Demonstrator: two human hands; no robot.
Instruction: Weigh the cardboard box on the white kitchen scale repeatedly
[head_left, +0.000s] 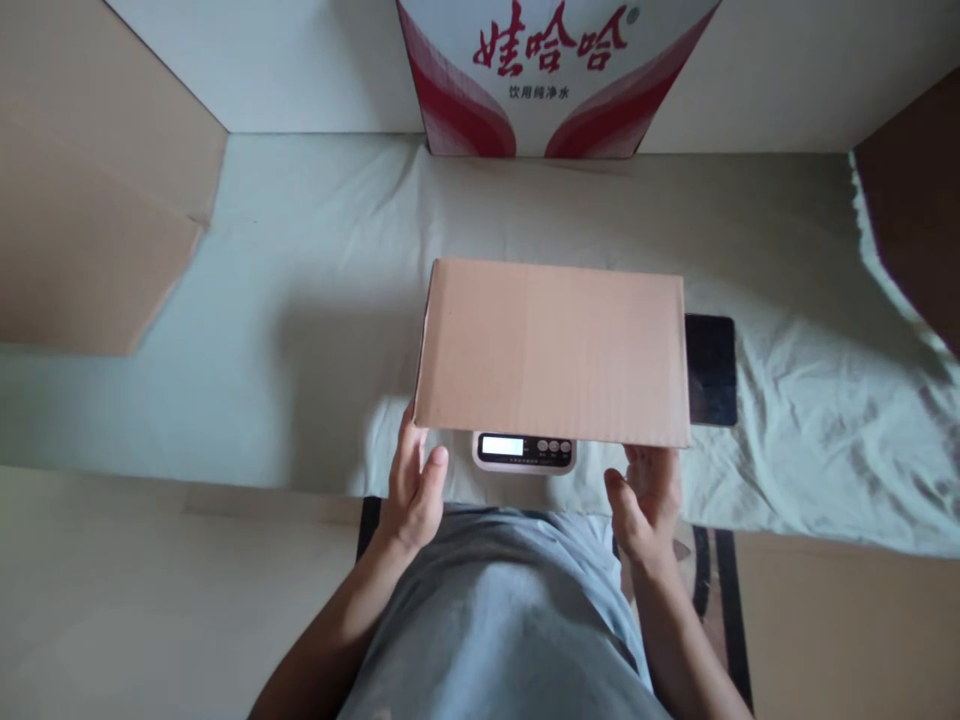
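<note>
Cloth (322,240), pale and creased, white wall (277,70) behind, left hand (417,490) and right hand (646,502) holding box (555,350)

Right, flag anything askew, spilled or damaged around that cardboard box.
No spill or damage shows. Slightly askew: the cardboard box, its near edge slanting relative to the scale; the cloth is wrinkled.

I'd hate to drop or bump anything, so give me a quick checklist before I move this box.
1. Left hand at the cardboard box's near left corner: ok.
2. Right hand below the near edge, toward its right end: ok.
3. Firm grip: cannot tell; fingers are partly hidden.
4. Display lit and uncovered: ok.
5. Box resting on the scale or lifted: cannot tell.
6. Dark phone-like slab fully in view: not ok; the box hides part.
</note>
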